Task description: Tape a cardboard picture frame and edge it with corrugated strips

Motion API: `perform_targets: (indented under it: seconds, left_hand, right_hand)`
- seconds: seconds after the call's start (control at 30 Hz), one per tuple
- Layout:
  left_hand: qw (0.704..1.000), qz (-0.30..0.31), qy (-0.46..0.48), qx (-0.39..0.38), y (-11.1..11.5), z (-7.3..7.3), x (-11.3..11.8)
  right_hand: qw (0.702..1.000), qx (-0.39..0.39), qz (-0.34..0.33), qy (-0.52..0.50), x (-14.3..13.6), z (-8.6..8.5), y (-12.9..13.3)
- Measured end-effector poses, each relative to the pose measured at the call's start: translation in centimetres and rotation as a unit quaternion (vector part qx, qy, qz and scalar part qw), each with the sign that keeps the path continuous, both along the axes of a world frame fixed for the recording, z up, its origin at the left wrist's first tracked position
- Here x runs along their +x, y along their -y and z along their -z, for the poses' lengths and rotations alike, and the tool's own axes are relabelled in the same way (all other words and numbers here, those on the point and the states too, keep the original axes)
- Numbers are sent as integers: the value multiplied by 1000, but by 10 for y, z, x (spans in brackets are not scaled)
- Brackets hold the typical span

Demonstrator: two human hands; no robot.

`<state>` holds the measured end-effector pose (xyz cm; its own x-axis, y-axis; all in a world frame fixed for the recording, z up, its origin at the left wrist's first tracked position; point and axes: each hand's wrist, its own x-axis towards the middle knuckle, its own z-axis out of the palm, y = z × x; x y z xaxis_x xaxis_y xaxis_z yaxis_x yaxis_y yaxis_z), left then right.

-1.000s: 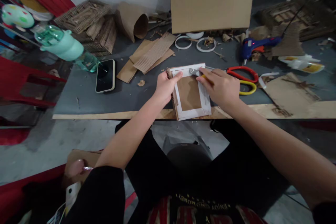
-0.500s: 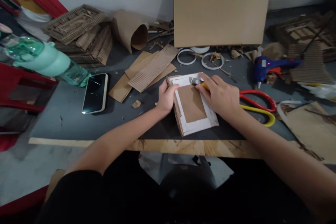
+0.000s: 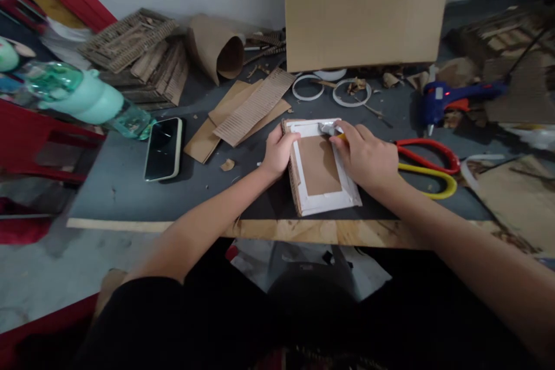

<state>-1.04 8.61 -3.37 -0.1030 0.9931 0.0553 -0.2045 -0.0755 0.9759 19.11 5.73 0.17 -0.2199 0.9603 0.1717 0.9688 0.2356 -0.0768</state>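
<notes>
A small cardboard frame (image 3: 321, 203) with a white border and a brown middle lies near the table's front edge. My left hand (image 3: 278, 153) grips its left side, thumb on the white border and fingers around the corrugated edge. In my right hand (image 3: 368, 156) is a utility knife (image 3: 328, 128) with a yellow handle, mostly covered by my fingers. The metal end of the knife rests at the frame's top border; its tip is too blurred to make out. Scissors with one red and one yellow handle (image 3: 429, 176) lie just right of my right hand.
Cardboard strips (image 3: 255, 107), white rings (image 3: 352, 92) and a large cardboard sheet (image 3: 368, 8) are behind the frame. A phone (image 3: 163, 149), a green bottle (image 3: 93, 98) and stacked corrugated pieces (image 3: 139, 58) stand left. A blue glue gun (image 3: 451, 97) lies right, among scraps.
The knife's metal end has shifted slightly right along the top border, with my right hand. My left hand keeps its grip on the frame. The whole view has moved a little.
</notes>
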Motion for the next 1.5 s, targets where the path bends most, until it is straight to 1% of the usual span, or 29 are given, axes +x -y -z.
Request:
perform_targets:
  seconds: [0.13, 0.23, 0.3, 0.37, 0.4, 0.5, 0.57, 0.63, 0.67, 0.77, 0.83, 0.93, 1.03, 1.1, 1.23, 1.37, 1.5]
  left_hand:
    - [1000, -12, -20, -5, -9, 3, -2]
    - [999, -12, -21, -21, -11, 0, 0]
    - [999, -18, -11, -36, -10, -3, 3]
    - [998, -39, -4, -44, -6, -2, 4]
    - [997, -59, -1, -43, -4, -2, 4]
    - [993, -117, 4, -32, 6, 0, 3]
    - [993, -110, -7, -44, 13, 0, 4]
    - [995, -86, -5, -57, 20, -3, 7]
    - [996, -75, 4, -58, 22, -4, 8]
    - [996, -58, 19, -57, 25, -8, 8]
    - [997, -48, 10, -59, 23, -8, 4]
    - [998, -30, -1, -57, 13, -4, -7]
    - [999, -27, -6, -41, 3, 1, -18]
    - [999, -23, -17, -22, -2, 3, -22]
    - [1000, -2, -12, 8, -4, 6, -21]
    - [1000, 1, -14, 1, -2, 5, -19]
    - [1000, 12, -15, -8, 1, 2, -19]
  right_hand:
    - [1000, -3, 11, -3, -5, 0, 2]
    - [1000, 7, 13, -9, -6, 2, 4]
    - [1000, 15, 18, -16, -7, 3, -1]
    - [999, 20, 21, -21, -7, 5, -11]
    - [999, 23, 17, -24, -7, 6, -18]
    - [998, 46, -18, -44, -2, 8, -37]
    - [993, 70, -54, -74, 6, 12, -43]
    - [986, 83, -91, -111, 15, 15, -42]
    - [983, 90, -96, -125, 20, 17, -39]
    - [981, 85, -89, -148, 26, 19, -32]
    - [982, 70, -95, -149, 24, 17, -29]
    - [986, 49, -101, -123, 17, 13, -28]
    - [991, 27, -92, -90, 9, 7, -27]
    - [993, 13, -89, -83, 6, 5, -25]
    - [993, 6, -78, -92, 10, 5, -19]
    - [991, 21, -69, -116, 14, 4, -20]
    - [990, 7, -68, -121, 13, -2, -24]
